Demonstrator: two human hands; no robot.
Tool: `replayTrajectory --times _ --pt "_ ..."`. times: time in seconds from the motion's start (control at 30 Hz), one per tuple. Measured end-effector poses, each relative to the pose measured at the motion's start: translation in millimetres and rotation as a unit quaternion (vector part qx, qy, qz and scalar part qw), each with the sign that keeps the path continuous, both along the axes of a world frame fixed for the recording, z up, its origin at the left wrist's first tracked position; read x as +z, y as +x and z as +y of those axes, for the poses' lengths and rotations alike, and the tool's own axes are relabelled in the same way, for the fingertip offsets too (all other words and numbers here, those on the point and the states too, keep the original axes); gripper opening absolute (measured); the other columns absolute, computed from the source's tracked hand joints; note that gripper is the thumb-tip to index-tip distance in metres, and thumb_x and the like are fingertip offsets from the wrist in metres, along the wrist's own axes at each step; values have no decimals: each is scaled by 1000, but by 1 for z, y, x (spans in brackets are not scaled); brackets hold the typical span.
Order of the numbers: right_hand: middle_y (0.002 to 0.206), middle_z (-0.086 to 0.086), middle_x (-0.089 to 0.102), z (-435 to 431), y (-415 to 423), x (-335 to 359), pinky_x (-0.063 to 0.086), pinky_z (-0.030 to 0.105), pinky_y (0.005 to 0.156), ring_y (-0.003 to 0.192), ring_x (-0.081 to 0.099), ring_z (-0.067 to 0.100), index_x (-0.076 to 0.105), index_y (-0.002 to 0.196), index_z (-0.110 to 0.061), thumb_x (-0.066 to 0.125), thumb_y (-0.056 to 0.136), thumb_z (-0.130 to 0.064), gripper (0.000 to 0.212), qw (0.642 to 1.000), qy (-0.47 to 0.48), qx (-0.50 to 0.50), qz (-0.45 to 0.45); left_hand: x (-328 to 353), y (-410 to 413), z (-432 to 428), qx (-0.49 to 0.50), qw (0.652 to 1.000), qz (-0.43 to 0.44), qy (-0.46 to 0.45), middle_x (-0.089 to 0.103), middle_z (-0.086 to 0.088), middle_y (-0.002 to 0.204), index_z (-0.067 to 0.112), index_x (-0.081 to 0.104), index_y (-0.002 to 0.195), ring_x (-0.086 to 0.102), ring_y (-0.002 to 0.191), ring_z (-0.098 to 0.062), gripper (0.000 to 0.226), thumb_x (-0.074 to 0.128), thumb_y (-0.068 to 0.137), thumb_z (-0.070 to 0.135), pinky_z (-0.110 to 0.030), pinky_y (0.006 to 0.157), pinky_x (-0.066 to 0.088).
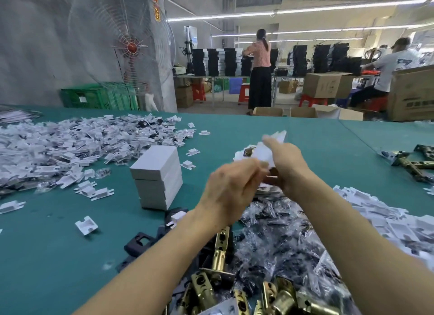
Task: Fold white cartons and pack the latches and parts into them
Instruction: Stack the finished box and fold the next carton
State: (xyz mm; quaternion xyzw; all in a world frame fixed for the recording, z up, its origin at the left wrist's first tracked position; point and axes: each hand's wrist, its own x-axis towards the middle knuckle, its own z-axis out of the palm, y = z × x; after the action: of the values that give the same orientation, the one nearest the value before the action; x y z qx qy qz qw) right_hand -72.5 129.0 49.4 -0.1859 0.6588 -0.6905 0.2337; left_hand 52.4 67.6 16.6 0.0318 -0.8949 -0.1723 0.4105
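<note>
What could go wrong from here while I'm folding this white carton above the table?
1. The left hand and right hand hold the white carton in the air, blurred by motion; it might slip into the bagged parts below.
2. The stack of folded cartons stands near the left hand; a sideways swing could topple it.
3. The forearms cross over the brass latches and may nudge them.

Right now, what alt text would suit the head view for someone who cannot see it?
The left hand and right hand hold a blurred white carton above a green table. A stack of folded cartons stands to the left, with brass latches and bagged parts nearest the camera.
</note>
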Motion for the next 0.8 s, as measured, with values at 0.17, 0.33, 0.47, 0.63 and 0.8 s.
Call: replayTrajectory --times 0.17,0.33,0.47,0.63,0.8 --pt "92 13 72 46 13 -14 53 32 59 70 64 23 68 99 -7 47 89 7 27 997 -17 2 72 7 7 14 39 986 -95 133 64 7 119 25 61 109 58 110 -12 51 48 86 69 -40 93 47" --pt "95 7 77 76 38 -23 60 37 71 80 71 20 75 98 -21 59 95 -4 23 978 -100 158 92 17 4 13 2 896 -61 440 57 10 125 29 32 134 59 111 -7 94 86 61 52 -36 100 51" --pt "74 -8 69 71 49 -33 50 34 75 76 59 6 74 78 -23 57 91 8 38 965 -28 150 214 16 10 16 -11 910 -39 413 51 3 134 38 15 145 57 120 -12 127 90 44 55 -39 102 50" --pt "67 -8 52 79 55 -35 42 37 64 67 44 10 63 74 -16 54 86 -17 15 937 49 230 258 15 21 15 12 945 -34 326 29 26 138 53 -1 147 32 133 2 140 83 35 69 -33 118 31" --pt "99 -3 73 100 56 -16 52 23 73 88 67 16 69 103 -26 60 86 -32 19 902 78 352 236 16 40 2 34 966 -28 253 29 23 143 48 7 152 33 137 0 135 83 42 71 -38 116 35"
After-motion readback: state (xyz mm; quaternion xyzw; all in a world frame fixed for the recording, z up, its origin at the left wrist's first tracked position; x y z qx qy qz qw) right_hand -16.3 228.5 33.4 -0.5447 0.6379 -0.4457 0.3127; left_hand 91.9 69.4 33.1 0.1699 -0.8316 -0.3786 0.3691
